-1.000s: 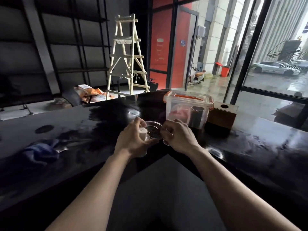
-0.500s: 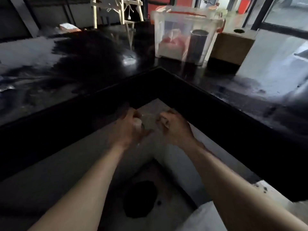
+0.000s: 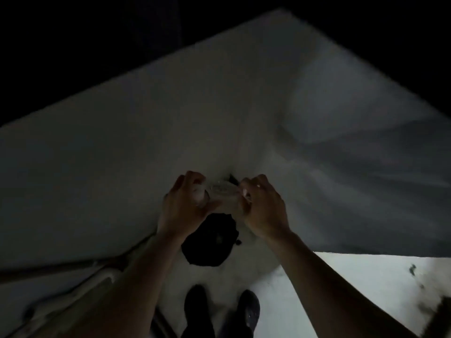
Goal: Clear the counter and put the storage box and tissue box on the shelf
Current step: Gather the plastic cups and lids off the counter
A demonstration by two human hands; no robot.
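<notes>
Both my hands hold a clear plastic cup (image 3: 223, 195) low in front of the counter's pale side panels, in dim light. My left hand (image 3: 186, 206) grips its left side and also pinches something small and white. My right hand (image 3: 262, 207) grips the right side. Directly below the cup sits a dark round bin opening (image 3: 208, 242) on the floor. The storage box, the tissue box and the counter top are out of view.
The two pale panels (image 3: 146, 142) meet in an inside corner behind my hands. My two dark shoes (image 3: 220, 311) stand on the floor below. A brighter patch of floor (image 3: 341, 284) lies at the right. Pipes or rails (image 3: 73, 281) run along the lower left.
My view has tipped down from the counter top to the floor. Both hands have carried the cup off the counter and down to above the dark bin.
</notes>
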